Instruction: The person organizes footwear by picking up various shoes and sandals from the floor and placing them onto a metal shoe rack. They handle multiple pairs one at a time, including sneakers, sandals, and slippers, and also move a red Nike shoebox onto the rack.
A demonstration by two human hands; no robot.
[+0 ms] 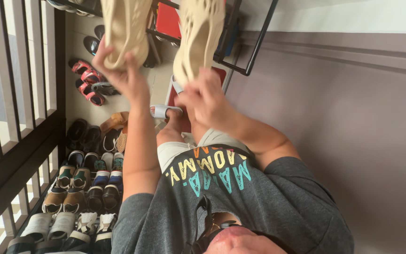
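2 beige shoes, 1 per hand.
Left hand (pixel 123 75) grasps left shoe (pixel 125 28); right hand (pixel 205 99) grasps right shoe (pixel 198 35). Toes cut off above each grip.

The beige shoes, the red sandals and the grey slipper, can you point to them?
beige shoes (pixel 123 28): head view, on the sole of the one at picture-left.
red sandals (pixel 86 75): head view, on a strap.
grey slipper (pixel 164 111): head view, on its band.
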